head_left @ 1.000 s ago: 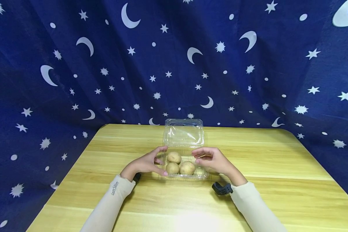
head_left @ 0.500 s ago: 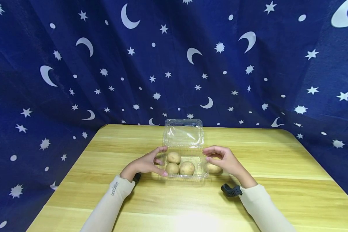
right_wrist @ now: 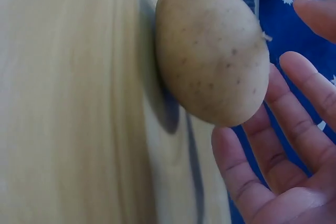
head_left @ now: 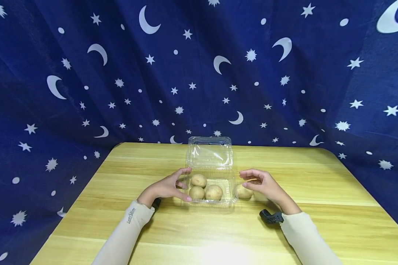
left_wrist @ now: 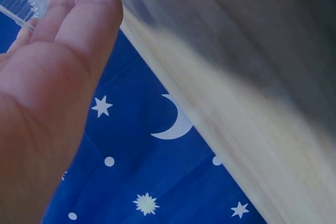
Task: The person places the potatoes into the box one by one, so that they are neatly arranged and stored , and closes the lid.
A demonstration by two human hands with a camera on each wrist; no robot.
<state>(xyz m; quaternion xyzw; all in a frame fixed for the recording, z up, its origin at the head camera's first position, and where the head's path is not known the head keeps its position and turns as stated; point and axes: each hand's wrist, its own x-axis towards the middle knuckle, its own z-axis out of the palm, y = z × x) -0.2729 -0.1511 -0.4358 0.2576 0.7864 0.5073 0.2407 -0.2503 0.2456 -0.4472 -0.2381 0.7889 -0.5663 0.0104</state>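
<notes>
A clear plastic clamshell box (head_left: 229, 184) stands on the table with its lid raised at the back. Three potatoes (head_left: 213, 192) lie together in its left part. My left hand (head_left: 167, 185) holds the box's left end, thumb at the front rim and forefinger at the back. Another potato (head_left: 243, 191) is on the table just outside the box's right wall. My right hand (head_left: 262, 184) is at that potato's right side. In the right wrist view the fingers (right_wrist: 294, 114) are spread and bent slightly, fingertips right at the potato's lower edge, thumb apart from it.
The wooden table (head_left: 126, 235) reaches around the box on all sides. Behind it hangs a dark blue curtain (head_left: 199, 66) with white moons and stars, which also runs down both sides.
My right hand has moved right from inside the box to beyond its right wall. A potato now shows outside the box there. The left hand has stayed in place.
</notes>
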